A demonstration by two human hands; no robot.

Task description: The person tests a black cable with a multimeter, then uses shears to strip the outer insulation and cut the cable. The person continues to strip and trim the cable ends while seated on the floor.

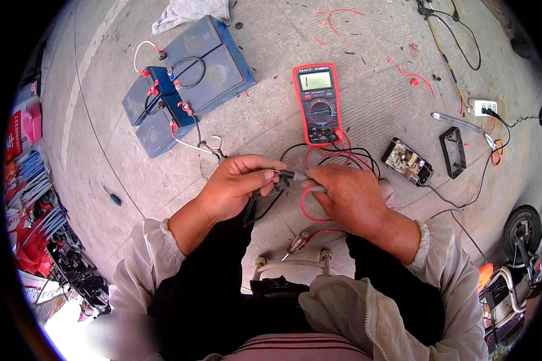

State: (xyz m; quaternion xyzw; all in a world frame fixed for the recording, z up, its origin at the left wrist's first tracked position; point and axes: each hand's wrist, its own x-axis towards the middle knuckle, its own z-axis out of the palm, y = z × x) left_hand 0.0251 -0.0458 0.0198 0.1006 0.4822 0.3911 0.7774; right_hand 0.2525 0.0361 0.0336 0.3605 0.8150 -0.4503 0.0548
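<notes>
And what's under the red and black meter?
Floor shows around the meter, with red and black wires by its bottom end. Whatever is right underneath can't be seen, because the meter covers it.

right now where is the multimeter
In the head view, the red-edged multimeter lies on the concrete floor, just above centre, between the blue batteries at left and the bare circuit board at lower right.

Left hand (pixel 238 185), pinching a small black cable end (pixel 282 183); right hand (pixel 350 195), gripping a slender grey probe handle (pixel 317 189). Beyond, on concrete floor (pixel 268 120): red-framed black digital multimeter (pixel 318 102); wired blue-and-grey block batteries (pixel 214 75).
</notes>
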